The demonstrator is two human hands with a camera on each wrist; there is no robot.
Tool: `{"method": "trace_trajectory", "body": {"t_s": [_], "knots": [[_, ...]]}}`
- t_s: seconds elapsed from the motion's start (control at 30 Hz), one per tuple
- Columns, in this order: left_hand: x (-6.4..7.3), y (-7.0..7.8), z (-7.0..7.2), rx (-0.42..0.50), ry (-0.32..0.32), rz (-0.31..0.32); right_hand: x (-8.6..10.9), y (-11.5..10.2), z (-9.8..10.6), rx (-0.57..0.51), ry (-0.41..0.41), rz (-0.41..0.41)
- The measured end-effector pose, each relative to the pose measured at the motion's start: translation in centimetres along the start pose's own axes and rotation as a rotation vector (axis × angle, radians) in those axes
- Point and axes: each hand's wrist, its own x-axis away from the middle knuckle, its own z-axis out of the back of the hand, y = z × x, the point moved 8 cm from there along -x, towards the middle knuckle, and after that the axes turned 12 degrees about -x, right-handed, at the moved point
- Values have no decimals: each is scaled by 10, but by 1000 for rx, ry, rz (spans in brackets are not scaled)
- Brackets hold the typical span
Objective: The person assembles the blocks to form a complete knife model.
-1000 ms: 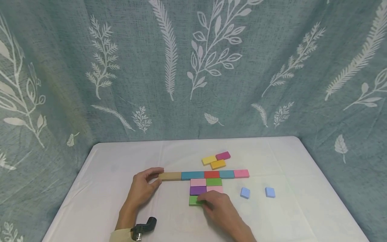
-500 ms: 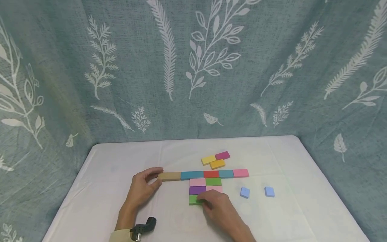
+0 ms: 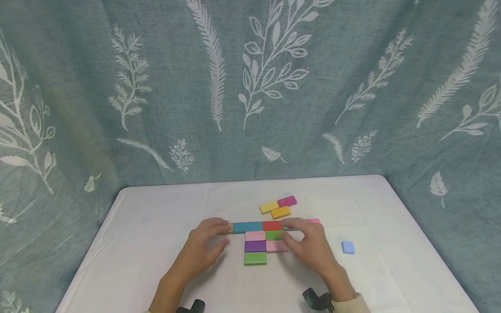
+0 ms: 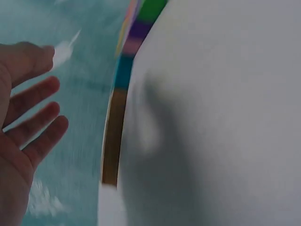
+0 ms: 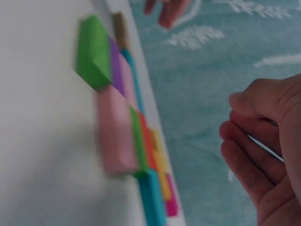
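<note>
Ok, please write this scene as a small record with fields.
left hand: holds nothing, over tan block
right hand: nothing visibly held, over second teal block
row: tan block, teal block, red block, second teal block, pink block
left column below: pale pink block, purple block, green block
right column below: second green block, second pale pink block
beyond row: yellow block, orange block, magenta block
far right: light blue block

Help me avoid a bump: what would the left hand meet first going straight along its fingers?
In the head view, the long teal block comes first beyond the left hand. Height is unclear; the hand looks raised, so it might pass over and meet the right hand instead.
</note>
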Motion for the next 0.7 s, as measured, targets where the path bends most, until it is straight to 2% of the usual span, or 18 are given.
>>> {"method": "trace_trajectory", "body": {"t_s": [0.13, 0.2, 0.27, 0.4, 0.7], "knots": [[-1, 30, -19, -12, -128, -166, -15, 6, 25, 17, 38, 17], [-1, 39, -30, -14, -198, -223, -21, 11, 34, 20, 49, 6], [-1, 45, -40, -23, -266, -251, -26, 17, 42, 18, 58, -1], [-1, 50, -53, -19, -371, -256, -36, 30, 51, 20, 51, -26], [-5, 49, -64, -38, -498, -180, -48, 54, 60, 13, 33, -103]]}}
